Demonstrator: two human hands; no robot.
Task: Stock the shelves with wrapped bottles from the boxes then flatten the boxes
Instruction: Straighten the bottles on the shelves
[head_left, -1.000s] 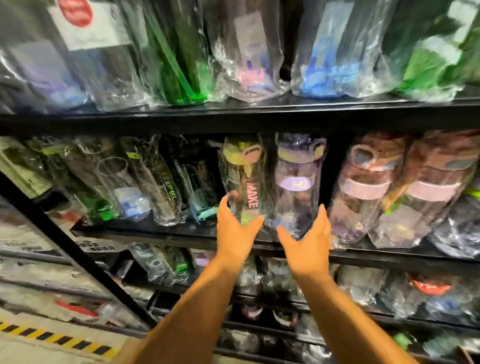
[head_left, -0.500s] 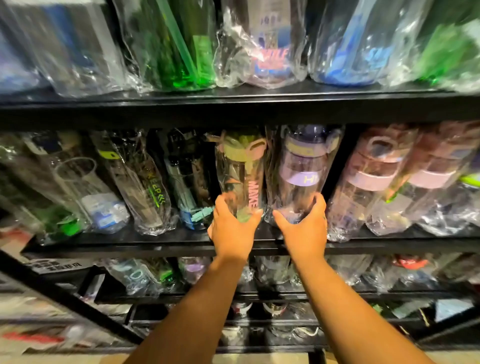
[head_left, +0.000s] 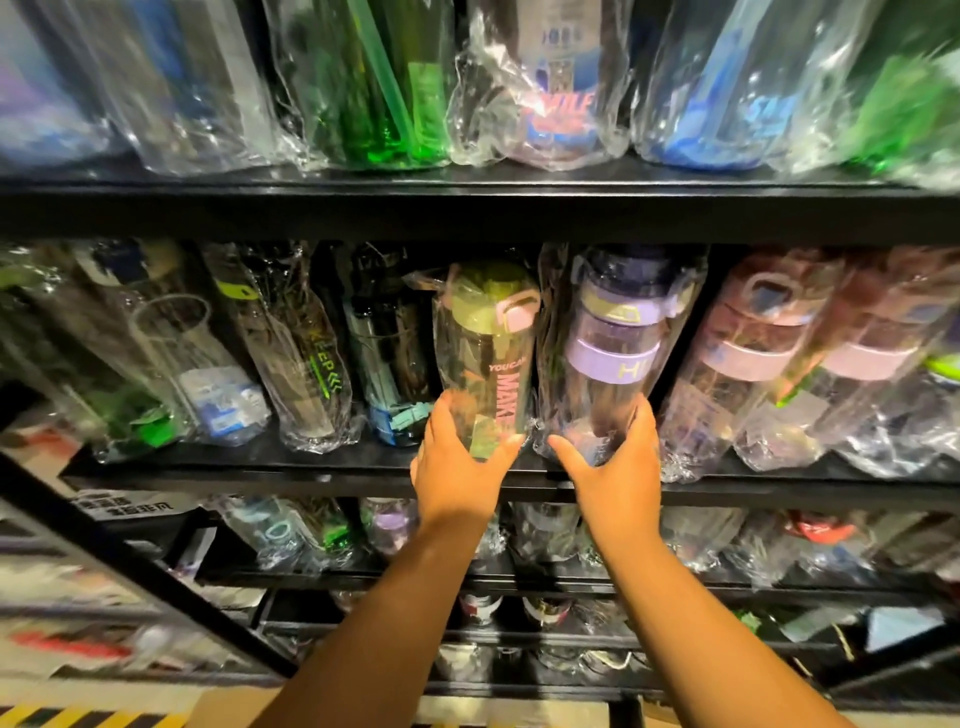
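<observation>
Many plastic-wrapped bottles (head_left: 306, 364) crowd the black metal shelf (head_left: 260, 470); left hand (head_left: 457, 470) grips the green-lidded clear wrapped bottle (head_left: 485, 332), right hand (head_left: 615, 470) grips the purple-banded clear wrapped bottle (head_left: 613, 332) just right of it

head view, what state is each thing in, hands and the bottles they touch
left hand, grips the green-lidded bottle at its base
right hand, grips the purple-banded bottle at its base
green-lidded bottle, wrapped, upright on the middle shelf
purple-banded bottle, wrapped, upright beside it
pink-banded bottles, wrapped, tilted
</observation>
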